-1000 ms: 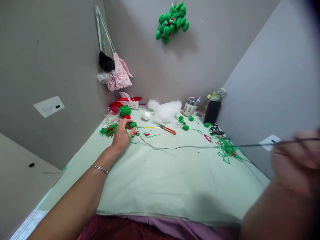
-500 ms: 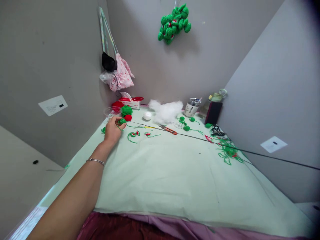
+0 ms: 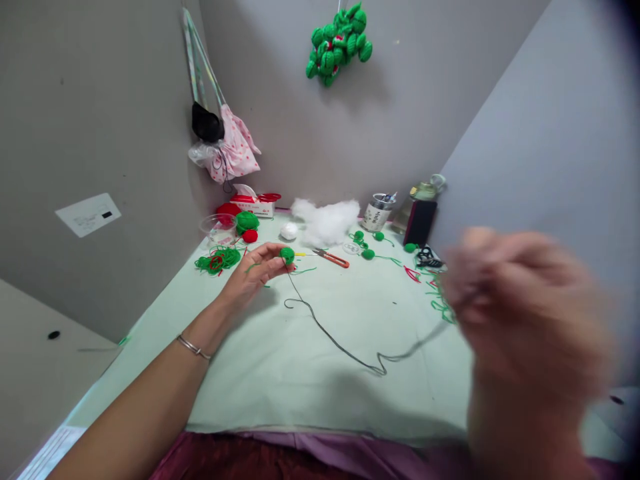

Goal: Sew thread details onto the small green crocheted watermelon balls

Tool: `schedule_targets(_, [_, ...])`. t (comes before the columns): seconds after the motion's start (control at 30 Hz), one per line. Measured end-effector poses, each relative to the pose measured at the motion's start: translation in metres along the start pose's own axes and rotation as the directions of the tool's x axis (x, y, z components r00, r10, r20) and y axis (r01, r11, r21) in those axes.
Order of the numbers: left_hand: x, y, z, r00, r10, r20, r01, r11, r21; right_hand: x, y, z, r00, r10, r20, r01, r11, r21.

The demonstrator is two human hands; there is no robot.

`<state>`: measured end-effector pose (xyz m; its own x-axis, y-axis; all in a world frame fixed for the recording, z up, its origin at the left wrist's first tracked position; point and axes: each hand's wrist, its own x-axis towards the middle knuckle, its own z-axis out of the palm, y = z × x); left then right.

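Between the fingertips of my left hand (image 3: pixel 257 270) is a small green crocheted ball (image 3: pixel 287 255), held up over the table. A dark thread (image 3: pixel 345 348) hangs from the ball, sags in a loose, kinked curve and runs up to my right hand (image 3: pixel 525 300). That hand is raised close to the camera at the right and smeared by motion. Its fingers look pinched together on the thread; whether a needle is in them cannot be made out. Thread snips with orange handles (image 3: pixel 334 260) and a yellow-handled tool (image 3: pixel 300 254) lie just beyond the ball.
White stuffing (image 3: pixel 327 223) and a white ball (image 3: pixel 289 231) lie at the back. Yarn scraps (image 3: pixel 218 261) are at left, near green yarn (image 3: pixel 247 222) and a tissue box (image 3: pixel 260 208). Several green crocheted balls (image 3: pixel 368 255), a pen can (image 3: pixel 378 215) and a phone (image 3: pixel 420 223) stand or lie right.
My left hand has moved right and nearer with the green ball, uncovering the yarn scraps. My right hand has come into view. The thread, taut before, now hangs slack.
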<state>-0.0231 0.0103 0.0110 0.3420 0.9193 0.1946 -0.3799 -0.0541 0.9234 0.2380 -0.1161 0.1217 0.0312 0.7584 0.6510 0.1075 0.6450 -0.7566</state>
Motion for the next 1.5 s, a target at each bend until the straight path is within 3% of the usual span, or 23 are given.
schedule_targets(0.1, [-0.005, -0.004, 0.008, 0.997, -0.038, 0.062, 0.038, 0.999, -0.007, 0.001, 0.026, 0.034, 0.978, 0.184, 0.097, -0.195, 0.974, 0.118])
schedule_targets(0.17, [-0.006, -0.006, 0.011, 0.997, -0.030, 0.076, 0.030, 1.000, 0.001, -0.002, 0.047, 0.053, 0.941, 0.301, 0.153, -0.315, 0.947, 0.072])
schedule_targets(0.33, [-0.006, -0.008, 0.015, 0.998, 0.010, 0.063, -0.012, 1.000, 0.019, -0.014, 0.082, 0.069, 0.893, 0.405, 0.197, -0.396, 0.914, -0.088])
schedule_targets(0.63, [-0.006, -0.010, 0.014, 0.998, 0.012, 0.069, -0.015, 0.999, 0.038, -0.021, 0.087, 0.068, 0.894, 0.396, 0.208, -0.344, 0.906, -0.246])
schedule_targets(0.9, [-0.006, -0.008, 0.016, 0.998, 0.017, 0.054, -0.022, 0.994, 0.107, -0.021, 0.087, 0.067, 0.904, 0.370, 0.214, -0.306, 0.911, -0.277])
schedule_targets(1.13, [-0.006, -0.010, 0.015, 0.998, -0.020, 0.065, 0.013, 0.993, 0.115, -0.023, 0.091, 0.068, 0.885, 0.409, 0.225, -0.359, 0.904, -0.232])
schedule_targets(1.33, [-0.007, -0.013, 0.012, 0.981, -0.085, 0.173, 0.086, 0.996, -0.003, -0.026, 0.095, 0.070, 0.911, 0.335, 0.240, -0.301, 0.939, -0.166])
schedule_targets(1.5, [-0.009, -0.012, 0.017, 0.981, -0.103, 0.163, 0.109, 0.994, -0.031, -0.029, 0.101, 0.075, 0.930, 0.314, 0.189, -0.298, 0.948, -0.109])
